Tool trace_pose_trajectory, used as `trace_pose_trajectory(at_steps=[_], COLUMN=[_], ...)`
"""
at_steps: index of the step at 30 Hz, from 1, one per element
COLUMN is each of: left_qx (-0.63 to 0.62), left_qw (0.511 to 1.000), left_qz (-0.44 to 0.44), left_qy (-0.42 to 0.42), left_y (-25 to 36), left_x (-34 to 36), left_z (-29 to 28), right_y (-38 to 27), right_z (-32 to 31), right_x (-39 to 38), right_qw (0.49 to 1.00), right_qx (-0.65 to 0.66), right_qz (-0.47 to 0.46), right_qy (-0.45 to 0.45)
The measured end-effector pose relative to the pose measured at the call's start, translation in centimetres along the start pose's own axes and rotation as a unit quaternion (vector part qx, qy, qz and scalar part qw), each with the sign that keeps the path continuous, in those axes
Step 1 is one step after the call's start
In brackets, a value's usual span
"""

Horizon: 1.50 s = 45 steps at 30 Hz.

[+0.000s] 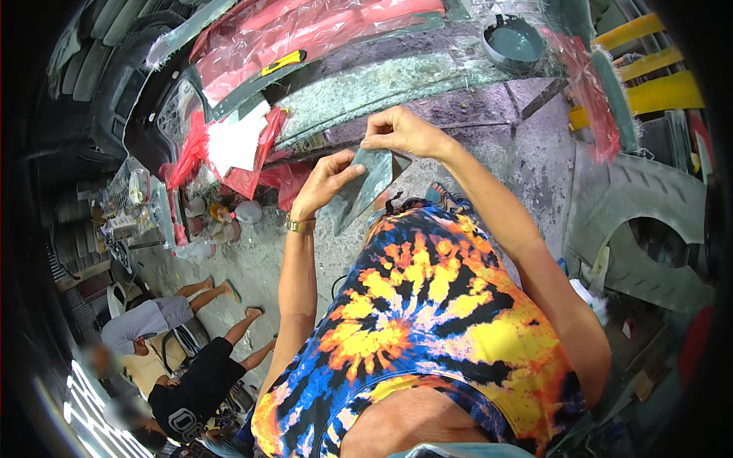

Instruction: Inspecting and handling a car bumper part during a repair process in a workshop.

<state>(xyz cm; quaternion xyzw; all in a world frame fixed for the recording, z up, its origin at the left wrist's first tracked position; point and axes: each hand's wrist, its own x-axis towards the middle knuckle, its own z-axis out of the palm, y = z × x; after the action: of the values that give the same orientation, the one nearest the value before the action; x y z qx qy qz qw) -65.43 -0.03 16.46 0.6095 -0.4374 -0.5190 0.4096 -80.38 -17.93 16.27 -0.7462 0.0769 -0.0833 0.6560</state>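
Note:
A dusty grey folded sheet, maybe abrasive paper, hangs between my two hands over the floor. My left hand grips its left side, thumb on top and fingers curled. My right hand pinches its top corner with thumb and index finger. Beyond my hands lies a long, stained, pale ledge. A yellow utility knife rests near red plastic film at the far side. A grey bowl of grey substance sits at the upper right.
White sheets lie on red film at left, beside a cluttered rack. Two people sit at the lower left. Grey moulded panels and yellow parts stand at right. Concrete floor shows below.

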Motion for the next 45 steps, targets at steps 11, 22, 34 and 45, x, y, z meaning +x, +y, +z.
trace_pose_trajectory(at_steps=[11,22,34,45], left_qx=[0.134,0.327,0.394,0.312], left_qw=[0.987,0.929,0.877,0.895], left_qz=[0.069,0.142,0.237,0.256], left_qy=[0.049,0.102,0.140,0.189], left_y=[1.1,4.0,4.0,3.6], left_x=[-1.1,-1.9,-2.2,-2.5], left_z=[0.2,1.6,2.5,3.2], right_y=[-1.3,-4.6,-5.6,-1.5], right_z=[-0.2,0.9,-0.7,-2.3], right_x=[-3.2,-3.6,-5.1,-7.1], right_qw=[0.991,0.991,0.989,0.993], right_qx=[0.125,-0.063,-0.054,0.006], right_qz=[0.036,-0.082,-0.137,-0.016], right_qy=[-0.005,0.079,0.021,0.114])
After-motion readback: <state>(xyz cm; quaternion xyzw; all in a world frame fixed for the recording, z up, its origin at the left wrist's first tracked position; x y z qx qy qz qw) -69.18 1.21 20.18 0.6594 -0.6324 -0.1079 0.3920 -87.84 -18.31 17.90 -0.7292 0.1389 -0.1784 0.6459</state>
